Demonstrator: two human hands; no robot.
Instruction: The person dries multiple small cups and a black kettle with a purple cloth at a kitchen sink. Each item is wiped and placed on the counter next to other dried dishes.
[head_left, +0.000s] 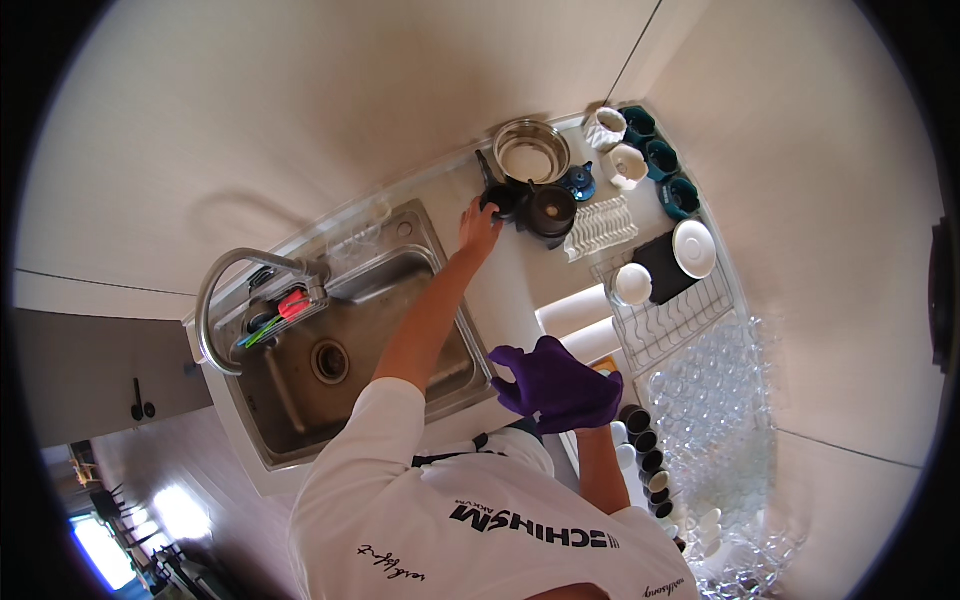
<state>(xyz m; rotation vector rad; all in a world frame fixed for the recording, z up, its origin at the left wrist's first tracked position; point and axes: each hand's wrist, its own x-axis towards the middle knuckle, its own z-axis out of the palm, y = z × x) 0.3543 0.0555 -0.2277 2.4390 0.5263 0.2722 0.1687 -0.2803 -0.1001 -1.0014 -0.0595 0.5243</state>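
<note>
My left hand (481, 227) reaches across the counter to a small dark pot (501, 198) with a long side handle, its fingers hooked over the near rim. Beside that pot stands a dark, round lidded pot (551, 211). Behind them is a wide stainless steel pan (531, 154), with a small blue teapot (579, 181) to its right. A purple cloth (559, 386) covers my right hand, which is near the counter's front edge. The cloth hides the fingers; the wrist comes out below it.
At left is a stainless steel sink (390, 330) with a curved faucet (217, 300) and a caddy of brushes. To the right are white and teal cups (661, 160), a white rack (600, 229), a wire dish rack (675, 322), and many clear glasses (705, 405). Dark cups (645, 441) line the front.
</note>
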